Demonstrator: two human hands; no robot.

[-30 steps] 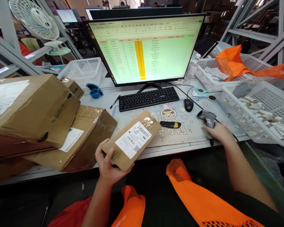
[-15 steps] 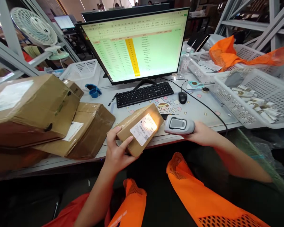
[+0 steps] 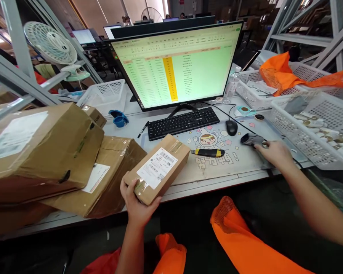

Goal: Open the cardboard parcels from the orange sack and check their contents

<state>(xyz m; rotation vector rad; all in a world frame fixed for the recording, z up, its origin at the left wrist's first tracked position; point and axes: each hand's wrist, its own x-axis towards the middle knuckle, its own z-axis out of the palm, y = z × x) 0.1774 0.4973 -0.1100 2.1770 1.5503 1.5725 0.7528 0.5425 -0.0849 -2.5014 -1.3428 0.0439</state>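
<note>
Gripping a small cardboard box (image 3: 157, 167) by its near end, the left hand (image 3: 137, 203) holds it over the front edge of the desk (image 3: 217, 179); the right hand (image 3: 274, 154) covers the handle of a scanner (image 3: 251, 139) lying on the desk, whether clasped I cannot tell

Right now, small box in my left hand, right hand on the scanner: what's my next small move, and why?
Probably lift the right hand off the scanner and bring it over to the small box: the scanner lies on the desk mat, and the left hand grips the box alone by its near end, label up.
</note>
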